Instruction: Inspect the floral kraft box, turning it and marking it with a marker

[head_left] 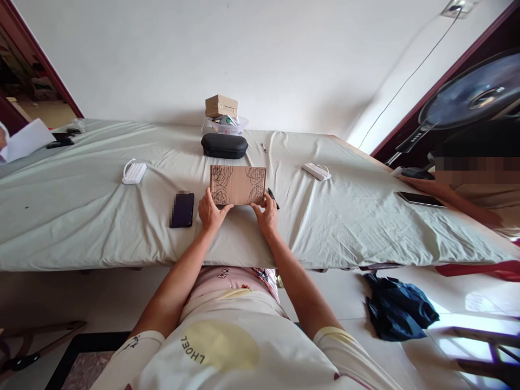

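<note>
A flat brown cardboard box (238, 185) with black scribbled swirls in its corners is between my two hands, over the cloth-covered table. My left hand (212, 210) grips its near left corner, thumb along the front edge. At the near right corner, my right hand (266, 214) holds the box in the same way. A black marker (273, 198) lies just beside the right hand's fingers. To the left of my left hand rests a dark phone (182, 210), partly pixelated.
Behind the box sit a black zip case (224, 145) and a plastic tub (226, 128) with a small carton (221, 106) on top. White corded blocks (134, 173) flank it left and right. At right are another person's arm (459, 197), a phone (421, 199) and a fan (475, 97).
</note>
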Available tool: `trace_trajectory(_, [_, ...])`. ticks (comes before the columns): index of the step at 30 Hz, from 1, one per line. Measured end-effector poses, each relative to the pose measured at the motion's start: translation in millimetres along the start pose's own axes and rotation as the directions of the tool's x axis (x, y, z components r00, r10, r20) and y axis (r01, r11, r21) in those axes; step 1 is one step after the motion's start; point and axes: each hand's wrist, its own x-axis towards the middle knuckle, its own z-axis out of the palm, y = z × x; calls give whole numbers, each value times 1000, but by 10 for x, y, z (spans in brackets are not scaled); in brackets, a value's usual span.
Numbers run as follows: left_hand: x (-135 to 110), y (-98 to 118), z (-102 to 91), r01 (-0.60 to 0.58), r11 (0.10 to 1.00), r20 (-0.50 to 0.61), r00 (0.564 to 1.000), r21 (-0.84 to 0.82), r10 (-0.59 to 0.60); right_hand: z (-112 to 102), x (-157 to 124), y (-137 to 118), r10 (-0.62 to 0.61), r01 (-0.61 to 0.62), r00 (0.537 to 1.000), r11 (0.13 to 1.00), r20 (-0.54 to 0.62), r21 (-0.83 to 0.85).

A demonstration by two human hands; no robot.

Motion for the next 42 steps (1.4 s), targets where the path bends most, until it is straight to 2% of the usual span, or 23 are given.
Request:
trace_trajectory(8, [53,-94,-41,12,995,-80,997,-103,-20,-108,51,-75,74,-34,983,973,-168,229])
trace_trajectory(13, [85,-155,-22,-1,994,-75,997,-111,-7,-103,64,-83,124,-78,984,943,-125,325])
trace_trajectory(18, [103,-201,21,32,990,-23,999,-135,-35,-122,60,-109,83,-50,992,952,-97,303])
trace_trajectory(21, [66,-177,33,22,978,9,1000,-209,-20,-141,18,-176,15,5,997,960,-69,280])
trace_trajectory(24, [-2,-101,27,-64,977,58,995,-205,77,-116,-65,-286,-148,134,988,954,32,269])
trace_trajectory(27, [-66,-4,7,-142,974,131,977,-179,166,-56,-158,-393,-362,300,909,913,209,276])
trace_trajectory(29, [-91,48,-11,-198,963,169,959,-183,229,-19,-201,-439,-434,364,850,893,299,263])
trace_trajectory(30, [-97,66,-18,-229,955,183,947,-188,263,-7,-213,-452,-440,376,836,895,328,240])
trace_trajectory(33, [-101,83,-20,-294,933,194,923,-208,334,6,-219,-459,-383,363,844,923,376,125])
trace_trajectory(36, [-95,49,25,-307,925,154,926,-226,345,-6,-194,-435,-297,317,880,948,370,7])
trace_trajectory(39, [-78,-16,94,-307,915,107,933,-261,343,-43,-144,-383,-168,205,936,974,309,-92])
trace_trajectory(42, [-42,-86,147,-293,897,85,938,-330,337,-107,-78,-312,-28,64,970,987,241,-147])
